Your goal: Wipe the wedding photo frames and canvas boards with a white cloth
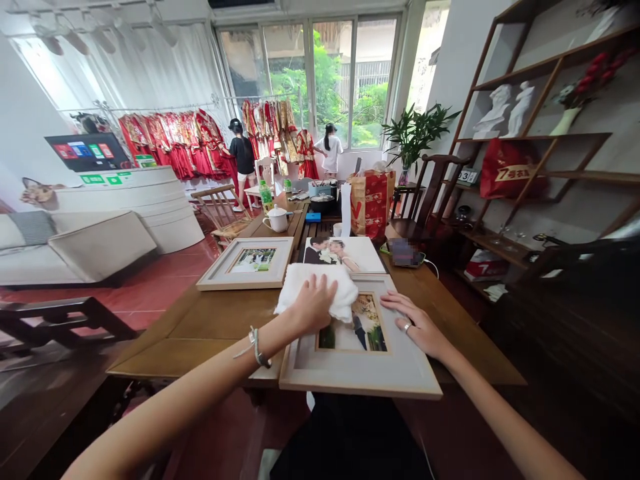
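Observation:
My left hand [314,303] presses a folded white cloth [295,283] onto the upper left part of a picture frame [360,385], fingers bent over the fabric. Inside this pale wooden frame, a wide white mat surrounds a photo [373,320], partly covered by the cloth. On the frame's right side lies my right hand [420,328], open, with its fingers stretched over the edge. A second framed photo [247,263] rests flat at the left. Beyond the cloth is a large print of a couple [367,257].
The wooden table [190,327] also bears a white teapot [276,219], a green-labelled bottle [265,197], a red paper bag [371,203], a black pot [323,202] and a phone [406,253] on a cable. Two people stand by racks of red garments [170,143]. Shelves [540,137] stand at right.

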`<control>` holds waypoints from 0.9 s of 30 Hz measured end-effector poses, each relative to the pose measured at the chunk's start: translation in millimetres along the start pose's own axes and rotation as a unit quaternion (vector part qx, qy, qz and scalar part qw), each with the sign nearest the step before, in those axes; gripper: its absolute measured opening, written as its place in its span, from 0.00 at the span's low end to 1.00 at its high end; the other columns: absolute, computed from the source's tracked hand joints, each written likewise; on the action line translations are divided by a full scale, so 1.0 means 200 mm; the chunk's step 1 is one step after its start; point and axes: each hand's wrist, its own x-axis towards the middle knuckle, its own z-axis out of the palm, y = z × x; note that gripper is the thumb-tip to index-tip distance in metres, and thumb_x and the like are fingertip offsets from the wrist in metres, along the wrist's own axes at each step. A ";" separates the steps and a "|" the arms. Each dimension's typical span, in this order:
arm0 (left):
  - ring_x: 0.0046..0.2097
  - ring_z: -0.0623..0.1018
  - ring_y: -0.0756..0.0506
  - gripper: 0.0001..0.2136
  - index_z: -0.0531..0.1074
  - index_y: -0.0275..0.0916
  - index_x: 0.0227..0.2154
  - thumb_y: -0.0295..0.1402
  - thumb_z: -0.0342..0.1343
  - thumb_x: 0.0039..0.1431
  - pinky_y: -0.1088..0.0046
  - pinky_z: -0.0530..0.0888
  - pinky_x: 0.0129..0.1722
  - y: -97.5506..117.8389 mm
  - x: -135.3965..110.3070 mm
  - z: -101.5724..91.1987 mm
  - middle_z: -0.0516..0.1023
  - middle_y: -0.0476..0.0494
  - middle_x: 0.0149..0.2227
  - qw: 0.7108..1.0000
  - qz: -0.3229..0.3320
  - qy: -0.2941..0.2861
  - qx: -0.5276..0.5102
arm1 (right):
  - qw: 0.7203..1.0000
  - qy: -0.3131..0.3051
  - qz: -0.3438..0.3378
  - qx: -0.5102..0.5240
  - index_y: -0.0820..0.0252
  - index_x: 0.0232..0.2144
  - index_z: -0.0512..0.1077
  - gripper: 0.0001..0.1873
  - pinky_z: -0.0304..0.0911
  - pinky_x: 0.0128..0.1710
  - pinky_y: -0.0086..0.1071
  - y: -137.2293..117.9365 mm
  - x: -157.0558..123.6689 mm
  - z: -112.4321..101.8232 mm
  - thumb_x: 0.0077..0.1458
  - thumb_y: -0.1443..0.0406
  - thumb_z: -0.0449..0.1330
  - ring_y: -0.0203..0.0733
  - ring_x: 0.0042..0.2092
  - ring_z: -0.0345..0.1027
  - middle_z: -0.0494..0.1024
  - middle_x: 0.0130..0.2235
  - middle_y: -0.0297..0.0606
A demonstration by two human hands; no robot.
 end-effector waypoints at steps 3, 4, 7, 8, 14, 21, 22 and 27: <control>0.58 0.59 0.27 0.34 0.53 0.28 0.58 0.25 0.54 0.44 0.54 0.64 0.50 0.12 -0.21 -0.07 0.57 0.23 0.58 0.997 0.024 -0.068 -0.010 | 1.000 0.002 -0.004 0.001 0.56 0.46 0.72 0.22 0.46 0.60 0.53 0.00 0.00 0.00 0.49 0.71 0.51 0.49 0.60 0.53 0.70 0.53 0.42; 0.59 0.58 0.28 0.35 0.52 0.28 0.59 0.25 0.53 0.45 0.53 0.63 0.51 0.16 -0.29 -0.09 0.56 0.23 0.59 0.994 0.046 -0.095 -0.020 | 1.000 0.004 -0.005 0.002 0.55 0.46 0.72 0.21 0.46 0.60 0.53 0.00 0.00 0.01 0.49 0.71 0.51 0.49 0.60 0.53 0.70 0.53 0.42; 0.61 0.52 0.28 0.40 0.46 0.30 0.61 0.27 0.54 0.43 0.50 0.59 0.54 0.26 -0.51 -0.12 0.50 0.25 0.62 0.982 0.069 -0.167 -0.059 | 1.000 0.008 -0.011 0.003 0.54 0.46 0.72 0.22 0.46 0.59 0.53 -0.01 0.00 0.01 0.49 0.71 0.51 0.49 0.60 0.54 0.70 0.53 0.41; 0.61 0.50 0.28 0.42 0.44 0.31 0.62 0.28 0.55 0.42 0.50 0.58 0.55 0.28 -0.55 -0.11 0.47 0.26 0.62 0.979 0.067 -0.181 -0.068 | 1.000 0.010 -0.012 0.003 0.53 0.46 0.72 0.22 0.47 0.59 0.53 -0.01 0.00 0.01 0.49 0.71 0.51 0.49 0.60 0.54 0.70 0.53 0.41; 0.63 0.43 0.30 0.42 0.43 0.34 0.62 0.28 0.55 0.42 0.52 0.51 0.58 0.21 -0.41 0.01 0.42 0.27 0.63 0.993 0.024 -0.083 -0.075 | 1.000 0.006 -0.011 -0.003 0.53 0.46 0.72 0.22 0.47 0.59 0.53 -0.01 0.00 0.00 0.49 0.71 0.51 0.49 0.60 0.54 0.70 0.52 0.41; 0.63 0.43 0.34 0.39 0.41 0.33 0.61 0.25 0.53 0.46 0.54 0.48 0.58 -0.01 0.05 0.10 0.43 0.27 0.63 0.997 -0.045 0.064 -0.022 | 1.000 0.002 -0.004 0.000 0.53 0.47 0.71 0.23 0.46 0.60 0.53 0.00 0.00 0.00 0.48 0.71 0.52 0.50 0.60 0.52 0.69 0.54 0.40; 0.63 0.44 0.33 0.39 0.42 0.32 0.61 0.24 0.53 0.46 0.55 0.49 0.58 -0.02 0.08 0.10 0.44 0.26 0.63 0.997 -0.045 0.061 -0.018 | 1.000 0.001 -0.003 0.000 0.53 0.46 0.71 0.23 0.46 0.60 0.53 0.00 0.00 0.00 0.48 0.71 0.52 0.49 0.60 0.53 0.69 0.53 0.41; 0.61 0.55 0.32 0.35 0.49 0.29 0.59 0.22 0.51 0.45 0.54 0.56 0.55 0.02 -0.07 0.02 0.55 0.25 0.59 1.000 -0.002 0.008 -0.029 | 1.000 0.000 0.001 -0.003 0.53 0.47 0.71 0.23 0.46 0.60 0.53 -0.01 0.00 -0.01 0.48 0.72 0.51 0.49 0.61 0.52 0.69 0.54 0.40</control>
